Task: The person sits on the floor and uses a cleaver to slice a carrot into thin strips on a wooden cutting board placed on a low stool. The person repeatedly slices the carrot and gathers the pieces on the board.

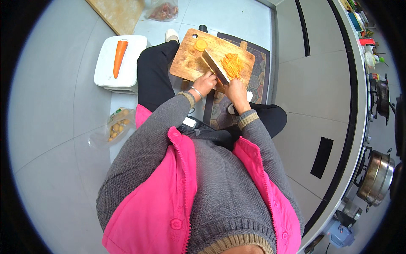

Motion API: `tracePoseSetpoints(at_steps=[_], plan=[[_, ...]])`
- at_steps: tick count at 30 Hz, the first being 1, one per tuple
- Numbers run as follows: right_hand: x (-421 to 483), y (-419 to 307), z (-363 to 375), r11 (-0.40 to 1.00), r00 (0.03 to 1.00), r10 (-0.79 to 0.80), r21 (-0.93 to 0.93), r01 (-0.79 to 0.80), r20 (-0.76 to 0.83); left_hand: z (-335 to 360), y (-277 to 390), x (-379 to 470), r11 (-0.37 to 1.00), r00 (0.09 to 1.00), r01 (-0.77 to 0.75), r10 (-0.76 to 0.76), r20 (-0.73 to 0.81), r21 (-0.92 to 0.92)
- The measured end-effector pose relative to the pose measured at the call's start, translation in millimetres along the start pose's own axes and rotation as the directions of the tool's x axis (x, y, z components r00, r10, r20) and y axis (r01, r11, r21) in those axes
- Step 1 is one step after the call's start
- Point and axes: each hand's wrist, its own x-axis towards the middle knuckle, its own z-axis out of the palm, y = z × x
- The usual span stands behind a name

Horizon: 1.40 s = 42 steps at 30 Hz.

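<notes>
My right hand (235,90) grips a wide-bladed kitchen knife (216,67), its blade slanting across a wooden cutting board (184,62). On the near edge of the board, my left hand (204,85) has its fingers curled against a piece of carrot (219,86), close beside the blade; the fingers partly hide it. Right of the blade lies a heap of carrot shreds (232,65). A few round carrot slices (200,45) rest near the board's far left corner. One whole carrot (120,58) lies on a white stool (103,71) to the left.
A plastic bag of small round yellowish items (117,128) sits on the floor at left. Another bag (163,12) and a wooden panel (117,14) are ahead. Cabinets (314,82) line the right side, with a steel pot (376,177) and a pan (383,98) above. A patterned mat (258,76) extends under the board.
</notes>
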Motion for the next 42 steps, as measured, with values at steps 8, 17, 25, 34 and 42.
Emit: tracePoseSetpoints(at_steps=[8, 17, 25, 34, 42], plan=[[-2, -12, 6, 0.994, 1.000, 0.011, -0.108, -0.011, -0.003, 7, -2, -3, 1.000, 1.000, 0.019, -0.020, 0.024, 0.016], [5, -8, 1, 1.000, 1.000, -0.001, 0.021, 0.001, -0.008, 3, -3, -1, 1.000, 1.000, 0.008, -0.007, 0.026, -0.018], [-3, -3, 0, 0.996, 0.999, -0.046, -0.078, 0.047, 0.013, 7, -3, -4, 1.000, 0.999, 0.025, -0.025, 0.044, 0.015], [9, -14, 7, 0.999, 1.000, -0.020, -0.041, 0.020, 0.011, 4, -2, -3, 1.000, 1.000, 0.024, -0.025, 0.019, 0.006], [2, -3, 2, 1.000, 1.000, -0.005, -0.014, 0.005, 0.019, 0, -2, -1, 1.000, 0.999, -0.007, 0.009, -0.053, 0.029]])
